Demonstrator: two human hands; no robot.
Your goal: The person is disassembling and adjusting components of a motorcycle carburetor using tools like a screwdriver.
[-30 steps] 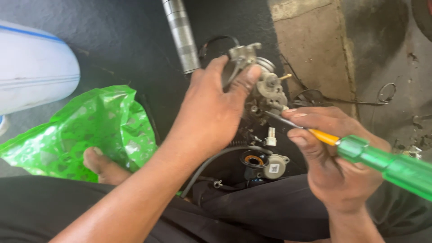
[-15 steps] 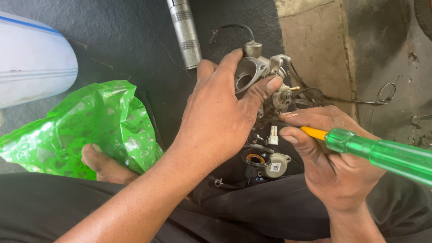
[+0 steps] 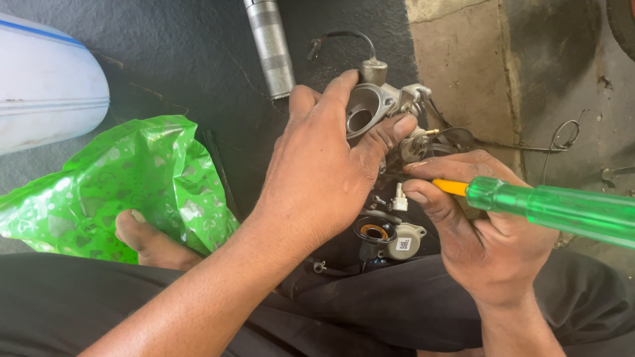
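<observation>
Left hand [image 3: 324,178]: clamped round the carburettor [image 3: 377,109] — bore facing up;
Right hand [image 3: 489,225]: pinching the screwdriver [image 3: 549,206];
Technique: probably steady the body, tip square on.

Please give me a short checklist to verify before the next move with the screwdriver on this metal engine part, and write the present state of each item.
1. Left hand grips the metal engine part firmly: ok, fingers wrap around its body.
2. Right hand holds the green-handled screwdriver: ok, fingers closed near the yellow collar.
3. Screwdriver tip seated on a screw: cannot tell, the tip is hidden behind the fingers.
4. Round opening of the part free of obstruction: ok, it looks open and faces the camera.
5. Loose small sensor part safe on the lap: ok, it lies below the hands on dark cloth.
6. Wire free of the tool: ok, it trails away above.
</observation>
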